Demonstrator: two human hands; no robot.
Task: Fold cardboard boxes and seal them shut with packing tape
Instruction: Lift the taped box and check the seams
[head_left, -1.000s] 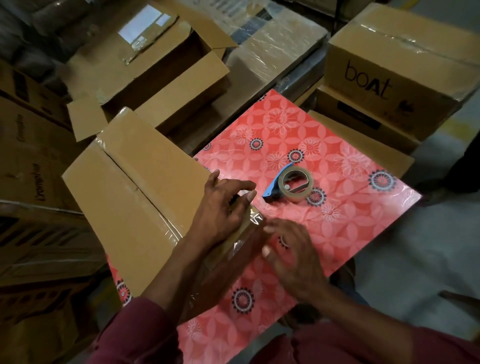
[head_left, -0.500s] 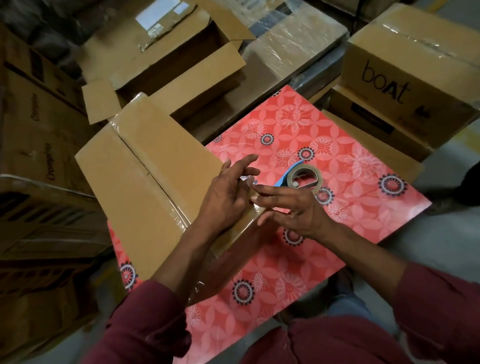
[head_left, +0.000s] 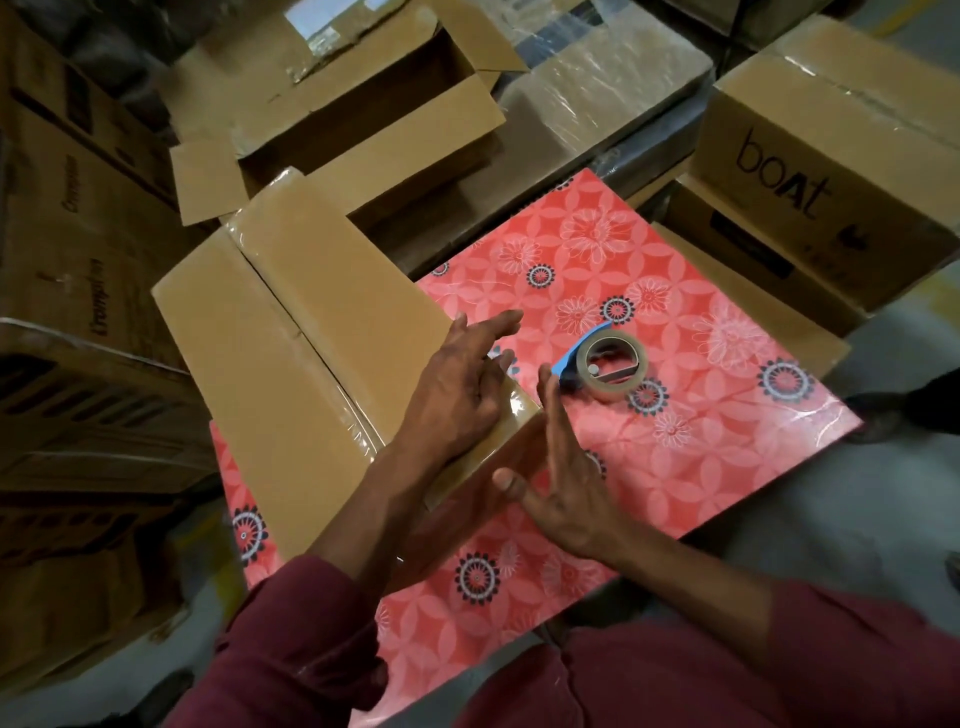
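We have the closed cardboard box lying under our left hand, whose straight fingers press the glossy tape at its near corner. Our right hand has left the seam and now flattens, fingers spread, against the end face. The tape dispenser rests just beyond its fingertips, so this seam looks nearly sealed.

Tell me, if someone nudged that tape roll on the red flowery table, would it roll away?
Probably not. The tape roll lies flat on its side on the table, so a nudge would likely slide it. The blue dispenser piece on it should also block rolling. With a hollow core, it looks light and easy to lift.
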